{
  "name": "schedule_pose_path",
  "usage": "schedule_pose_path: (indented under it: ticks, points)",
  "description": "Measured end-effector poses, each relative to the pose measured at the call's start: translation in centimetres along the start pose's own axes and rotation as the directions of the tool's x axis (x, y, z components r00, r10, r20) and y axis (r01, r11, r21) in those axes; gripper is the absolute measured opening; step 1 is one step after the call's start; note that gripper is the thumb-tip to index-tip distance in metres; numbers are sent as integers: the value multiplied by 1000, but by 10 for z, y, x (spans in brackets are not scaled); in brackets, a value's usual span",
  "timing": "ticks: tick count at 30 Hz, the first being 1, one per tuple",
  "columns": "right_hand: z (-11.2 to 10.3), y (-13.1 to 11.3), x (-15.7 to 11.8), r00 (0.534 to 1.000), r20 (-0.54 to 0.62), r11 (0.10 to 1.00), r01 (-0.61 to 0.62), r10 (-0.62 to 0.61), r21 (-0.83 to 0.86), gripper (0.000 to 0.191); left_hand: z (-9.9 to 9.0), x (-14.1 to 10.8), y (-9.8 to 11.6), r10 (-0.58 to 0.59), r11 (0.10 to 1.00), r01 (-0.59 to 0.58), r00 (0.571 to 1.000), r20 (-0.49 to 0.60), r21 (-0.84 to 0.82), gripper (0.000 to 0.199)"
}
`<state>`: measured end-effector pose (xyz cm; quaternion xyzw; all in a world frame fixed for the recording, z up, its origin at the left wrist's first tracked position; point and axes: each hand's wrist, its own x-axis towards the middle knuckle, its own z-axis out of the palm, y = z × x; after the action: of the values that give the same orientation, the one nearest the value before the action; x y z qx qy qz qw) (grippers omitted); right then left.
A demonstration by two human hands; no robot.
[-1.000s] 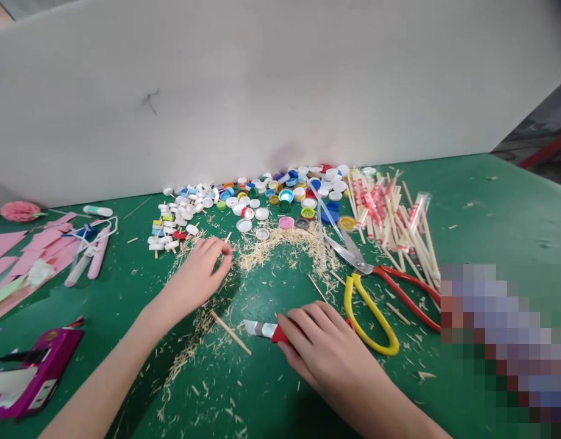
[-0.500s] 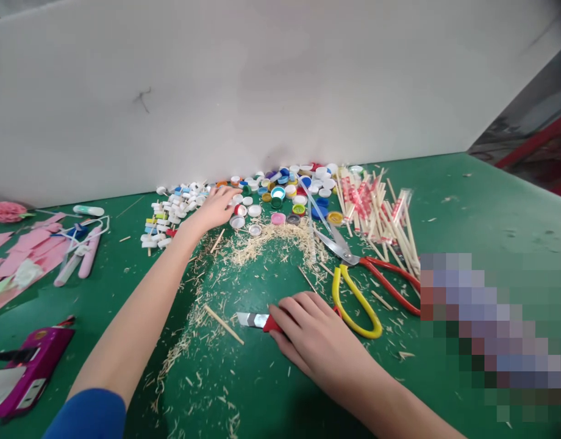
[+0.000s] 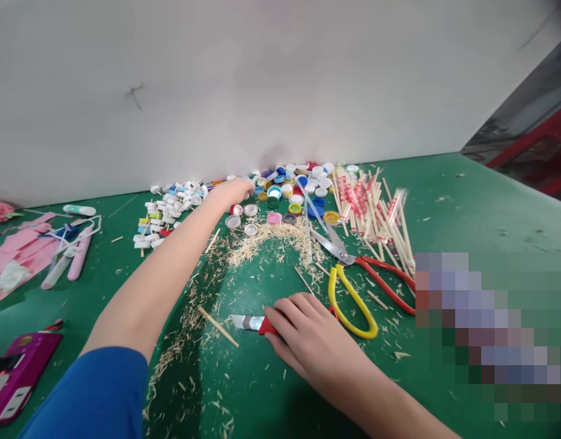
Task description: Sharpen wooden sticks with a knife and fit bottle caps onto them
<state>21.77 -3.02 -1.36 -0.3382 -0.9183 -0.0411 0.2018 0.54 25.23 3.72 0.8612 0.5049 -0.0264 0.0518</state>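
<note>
My right hand point(image 3: 303, 332) rests low on the green table, wrapped round the red handle of a utility knife point(image 3: 250, 322) whose blade points left. My left hand point(image 3: 233, 192) reaches to the back, among loose bottle caps point(image 3: 274, 192) of several colours. Its fingers are drawn together and bent down; what they hold, if anything, is hidden. Left of that hand lie white caps threaded on sticks point(image 3: 164, 213). A short wooden stick point(image 3: 219, 326) lies just left of the knife blade.
Scissors point(image 3: 342, 256) with one red and one yellow handle lie right of centre. Behind them are wooden sticks point(image 3: 390, 225), some in red-printed wrappers. Wood shavings point(image 3: 262, 238) cover the middle. Pink paper point(image 3: 19, 256), a glue gun point(image 3: 74, 256) and a magenta device point(image 3: 22, 372) sit left. A pale board point(image 3: 262, 91) stands behind.
My left hand has moved a little right and farther back over the caps, and its fingers have drawn together. The right hand keeps hold of the utility knife. The view has shifted slightly.
</note>
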Motion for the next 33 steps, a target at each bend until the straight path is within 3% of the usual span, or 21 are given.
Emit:
schedule_pose_path:
  ticks: [3, 7, 9, 12, 17, 20, 24, 29, 33]
  points:
    - [1, 0, -1, 1000, -1, 1000, 4, -4, -3, 14, -12, -18, 15, -55, 993, 51, 998, -35, -106, 33]
    - [1, 0, -1, 1000, -1, 1000, 7, -7, -7, 13, -30, -68, 47, -29, 959, 28, 1000, 2, -282, 40]
    - [-1, 0, 0, 1000, 4, 1000, 8, -8, -5, 13, -35, -97, 63, -16, 864, 28, 999, 27, -502, 43]
    - [-4, 0, 1, 1000, 13, 1000, 13, -13, -4, 13, -35, -136, 81, 26, 720, 20, 998, 56, -694, 44]
    - [-6, -1, 2, 1000, 22, 1000, 18, -18, -10, 17, -17, -189, 104, 43, 578, 142, 978, 204, -804, 42]
    - [-6, -2, 1, 1000, 23, 1000, 16, -16, -15, 19, -2, -218, 118, -7, 673, 201, 964, 266, -712, 38]
    - [-11, -1, 3, 1000, 16, 1000, -11, 11, -21, 21, 19, -246, 132, -53, 790, 173, 975, 216, -588, 42]
    - [-22, 17, 3, 981, -38, 976, -194, 191, -97, 27, 35, -263, 148, 52, 912, -26, 997, 52, -410, 49]
    - [-24, 32, 0, 948, 3, 935, -314, 318, -165, 29, 45, -270, 168, 215, 931, -218, 976, -42, -293, 45]
